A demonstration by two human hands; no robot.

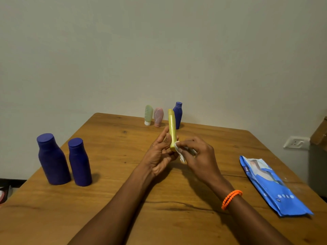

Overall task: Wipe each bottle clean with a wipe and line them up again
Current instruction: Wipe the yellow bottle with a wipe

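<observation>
My left hand grips the yellow bottle upright; my right hand pinches the wipe against its base.

We can read just one word, maybe "mee", in white letters on the blue wipes pack near the table's right edge.

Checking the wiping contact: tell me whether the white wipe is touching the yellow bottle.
Touching. The head view shows the white wipe, pinched in the right hand, pressed against the lower end of the yellow bottle.
</observation>
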